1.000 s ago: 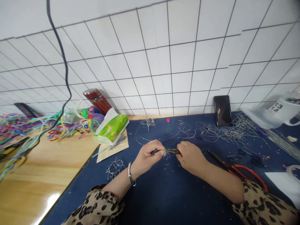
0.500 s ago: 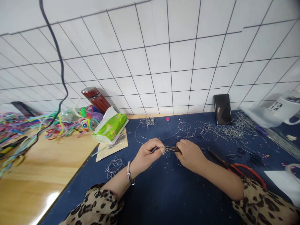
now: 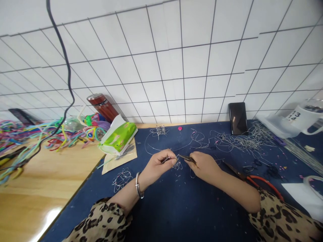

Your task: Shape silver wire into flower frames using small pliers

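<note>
My left hand (image 3: pixel 161 164) pinches a small piece of bent silver wire (image 3: pixel 178 165), whose loops hang out past the fingertips. A dark bit also shows between thumb and forefinger, too small to name. Closed round a pair of pliers (image 3: pixel 186 158) is my right hand (image 3: pixel 203 165); the jaws point left, close to the wire. I cannot tell whether the jaw tips touch it. Under both hands lies a dark blue mat (image 3: pixel 176 211). A wire cage shape (image 3: pixel 160 130) and a pink bead (image 3: pixel 180 128) rest behind the hands.
Red-handled scissors (image 3: pixel 263 181) lie right of my right forearm. A wire tangle (image 3: pixel 254 139) spreads before a leaning phone (image 3: pixel 238 118). Tissue pack (image 3: pixel 118 136), red flask (image 3: pixel 102 107) and coloured pipe cleaners (image 3: pixel 55 134) are at left. A wire coil (image 3: pixel 122 179) sits beside my left wrist.
The pliers' jaws have shifted slightly away from my left fingertips and now tilt up to the left. My left hand keeps its pinch on the wire. The whole view has moved slightly.
</note>
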`<control>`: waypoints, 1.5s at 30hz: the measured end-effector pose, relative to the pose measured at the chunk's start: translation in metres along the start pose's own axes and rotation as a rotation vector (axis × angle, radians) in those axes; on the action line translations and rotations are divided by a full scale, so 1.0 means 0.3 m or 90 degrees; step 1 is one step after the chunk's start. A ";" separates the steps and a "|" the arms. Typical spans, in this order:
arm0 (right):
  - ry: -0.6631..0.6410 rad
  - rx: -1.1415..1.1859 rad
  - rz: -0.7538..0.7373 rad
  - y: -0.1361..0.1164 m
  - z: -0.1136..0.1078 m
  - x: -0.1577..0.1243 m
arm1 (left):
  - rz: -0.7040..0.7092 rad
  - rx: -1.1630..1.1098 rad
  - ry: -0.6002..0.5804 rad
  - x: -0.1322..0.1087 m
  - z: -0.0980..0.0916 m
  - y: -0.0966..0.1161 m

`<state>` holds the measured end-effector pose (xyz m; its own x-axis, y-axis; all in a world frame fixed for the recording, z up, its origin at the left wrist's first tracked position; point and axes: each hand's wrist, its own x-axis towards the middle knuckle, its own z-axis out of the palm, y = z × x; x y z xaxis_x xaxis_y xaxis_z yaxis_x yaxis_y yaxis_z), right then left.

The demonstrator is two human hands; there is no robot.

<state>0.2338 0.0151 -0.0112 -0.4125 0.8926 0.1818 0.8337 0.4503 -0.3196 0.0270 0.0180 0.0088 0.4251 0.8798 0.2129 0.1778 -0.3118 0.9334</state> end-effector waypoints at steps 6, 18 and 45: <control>0.009 -0.005 -0.014 -0.003 0.005 -0.003 | 0.003 -0.001 -0.015 0.000 -0.001 -0.004; 0.034 -0.014 -0.027 -0.007 0.012 -0.007 | 0.069 0.066 0.011 0.005 0.001 0.008; 0.063 -0.046 -0.032 0.001 0.023 -0.010 | 0.057 0.070 0.005 0.008 -0.014 0.001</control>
<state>0.2328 0.0126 -0.0181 -0.4187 0.8613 0.2879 0.8391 0.4882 -0.2402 0.0243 0.0214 0.0108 0.4372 0.8491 0.2966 0.2361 -0.4266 0.8731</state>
